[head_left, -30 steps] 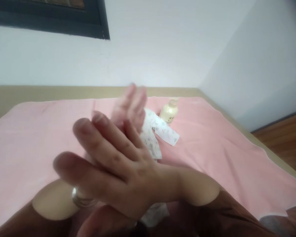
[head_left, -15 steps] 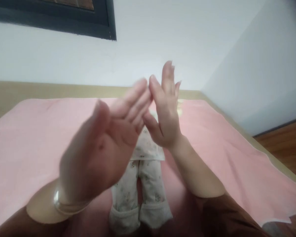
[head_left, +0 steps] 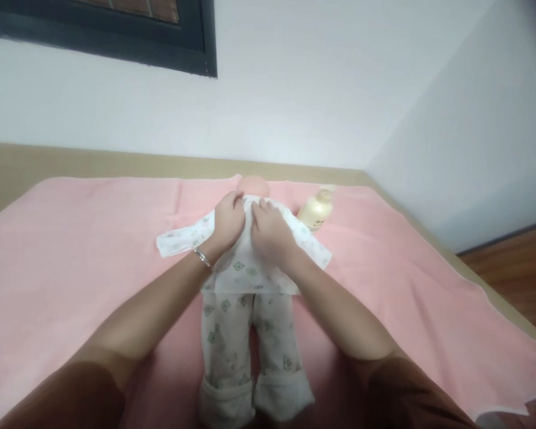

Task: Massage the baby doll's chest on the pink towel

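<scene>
A doll lies on its length before me, dressed in a white patterned shirt [head_left: 245, 271] and matching trousers [head_left: 227, 333] with turned-up cuffs. Its round, skin-coloured head [head_left: 253, 186] shows above the collar. My left hand [head_left: 229, 220], with a bracelet at the wrist, is closed on the shirt's upper part near the collar. Beside it, my right hand [head_left: 272, 232] has its fingers curled on the shirt just below the neckline. The fingertips of both hands are partly hidden. The shirt's sleeves spread out to either side.
A pale yellow bottle [head_left: 317, 210] lies tilted right of the doll's shoulder. The pink sheet [head_left: 93, 256] covers a bed or table top with a beige edge [head_left: 116, 159]. White wall [head_left: 295, 89] and a dark-framed window [head_left: 161, 50] stand behind. Wooden floor [head_left: 513, 256] shows at right.
Both hands were raised and spread, touching at the fingers above the doll. They have come down onto the shirt's upper part, uncovering the doll's head, sleeves and the bottle.
</scene>
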Demonstrator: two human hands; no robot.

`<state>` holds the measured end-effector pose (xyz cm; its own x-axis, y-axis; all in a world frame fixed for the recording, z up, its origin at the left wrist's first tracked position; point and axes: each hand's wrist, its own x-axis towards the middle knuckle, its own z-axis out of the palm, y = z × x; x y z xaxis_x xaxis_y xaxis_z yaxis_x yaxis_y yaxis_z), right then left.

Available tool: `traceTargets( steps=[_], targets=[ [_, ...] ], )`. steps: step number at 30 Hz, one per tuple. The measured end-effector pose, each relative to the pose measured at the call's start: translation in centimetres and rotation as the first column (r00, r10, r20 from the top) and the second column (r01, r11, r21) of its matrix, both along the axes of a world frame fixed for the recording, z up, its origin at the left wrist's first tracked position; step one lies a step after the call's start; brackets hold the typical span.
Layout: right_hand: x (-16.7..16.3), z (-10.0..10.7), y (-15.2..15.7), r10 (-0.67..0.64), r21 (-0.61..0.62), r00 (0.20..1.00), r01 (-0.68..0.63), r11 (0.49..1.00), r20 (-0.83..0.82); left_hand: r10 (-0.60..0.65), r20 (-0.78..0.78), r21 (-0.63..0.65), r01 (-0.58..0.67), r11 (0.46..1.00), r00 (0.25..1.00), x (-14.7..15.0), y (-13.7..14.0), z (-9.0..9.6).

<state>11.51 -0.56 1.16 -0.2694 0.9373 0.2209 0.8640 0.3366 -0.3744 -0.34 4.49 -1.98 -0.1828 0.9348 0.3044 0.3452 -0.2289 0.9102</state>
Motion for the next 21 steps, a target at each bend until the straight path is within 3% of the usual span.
traceTargets(
  steps=[6, 12, 21],
  targets=[
    [-0.5, -2.7, 1.8, -0.082, -0.019, 0.995, 0.083, 0.996, 0.057, 0.085, -0.197, 0.072, -0.072, 0.995, 0.977, 0.1, 0.0, -1.4],
    [-0.1, -3.2, 2.6, -0.03, -0.03, 1.0, 0.031, 0.999, 0.007, 0.141, -0.11, -0.019, -0.144, 0.989, 0.984, -0.1, -0.3, -2.2],
    [2.7, -4.2, 4.3, 0.168, -0.059, 0.981, -0.174, 0.983, -0.097, -0.031, -0.223, 0.062, 0.046, 0.997, 0.974, -2.4, -1.4, -3.3]
  ],
)
